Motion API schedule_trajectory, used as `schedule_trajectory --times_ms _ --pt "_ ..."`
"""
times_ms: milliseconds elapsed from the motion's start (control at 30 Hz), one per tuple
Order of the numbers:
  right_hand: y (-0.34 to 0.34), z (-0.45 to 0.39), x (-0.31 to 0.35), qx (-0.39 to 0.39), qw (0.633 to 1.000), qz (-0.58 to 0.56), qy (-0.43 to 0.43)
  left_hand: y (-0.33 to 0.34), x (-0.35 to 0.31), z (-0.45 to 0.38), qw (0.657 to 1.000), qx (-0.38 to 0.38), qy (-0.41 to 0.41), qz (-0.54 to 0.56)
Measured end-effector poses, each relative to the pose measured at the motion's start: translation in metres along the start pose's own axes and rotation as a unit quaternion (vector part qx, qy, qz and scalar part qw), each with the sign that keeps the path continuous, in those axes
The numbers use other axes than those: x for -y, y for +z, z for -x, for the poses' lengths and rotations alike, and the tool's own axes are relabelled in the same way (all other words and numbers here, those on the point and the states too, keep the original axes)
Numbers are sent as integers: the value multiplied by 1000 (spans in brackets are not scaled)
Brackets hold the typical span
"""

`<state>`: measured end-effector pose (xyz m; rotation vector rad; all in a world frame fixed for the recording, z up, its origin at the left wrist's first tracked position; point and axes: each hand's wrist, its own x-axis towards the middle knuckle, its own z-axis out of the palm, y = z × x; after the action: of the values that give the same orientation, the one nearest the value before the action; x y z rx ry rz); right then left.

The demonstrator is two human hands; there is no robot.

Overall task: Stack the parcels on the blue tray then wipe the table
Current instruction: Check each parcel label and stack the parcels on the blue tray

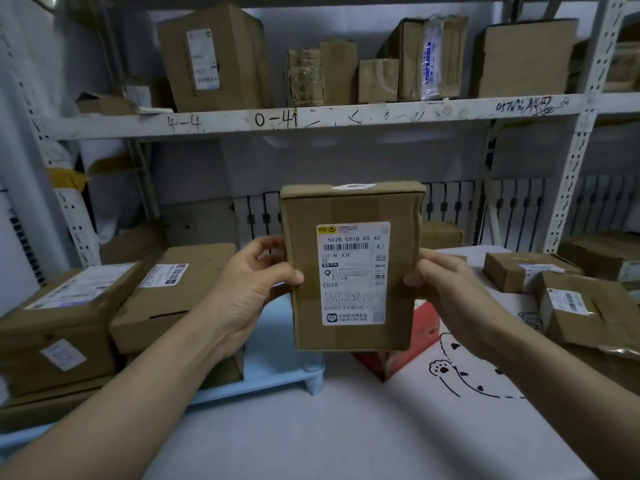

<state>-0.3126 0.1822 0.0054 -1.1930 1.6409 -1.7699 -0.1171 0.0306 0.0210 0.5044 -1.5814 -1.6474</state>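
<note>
Here, the left hand point(249, 289) and right hand point(446, 289) clamp a labelled cardboard parcel point(353, 268) by its 2 side edges, upright in the air above the blue tray point(273, 344). On the tray's left part sit 2 larger parcels point(114, 299), beside a red box point(412, 344) on the table point(346, 427).

Open grey table point(311, 438) in front, unobstructed. Blue tray point(273, 341): left part packed with stacked boxes point(166, 292), right corner free. Red box point(412, 344) sits just beside tray. Small parcels point(554, 289) crowd the right edge.
</note>
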Motion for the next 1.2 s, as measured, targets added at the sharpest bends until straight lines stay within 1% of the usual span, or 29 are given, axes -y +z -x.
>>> schedule_trajectory --times_ms 133,267,400,633,867,1000,1200 --pt "2 -1 7 -2 999 24 -37 -4 -7 1 997 6 54 -52" --pt "3 -1 7 -6 998 41 -55 -4 -9 3 993 12 93 -77" --pt "4 -1 5 -17 996 60 -64 -3 -9 4 991 10 100 -83" --pt "4 1 4 -12 995 58 -75 -2 -3 0 991 13 103 -89" --pt "3 1 2 -8 996 59 -70 -1 0 -3 996 -4 83 -36" --pt "4 3 3 7 997 48 -61 -3 3 -5 999 -24 27 22" --pt "7 6 9 64 997 -11 -41 -2 16 -9 998 -52 -37 27"
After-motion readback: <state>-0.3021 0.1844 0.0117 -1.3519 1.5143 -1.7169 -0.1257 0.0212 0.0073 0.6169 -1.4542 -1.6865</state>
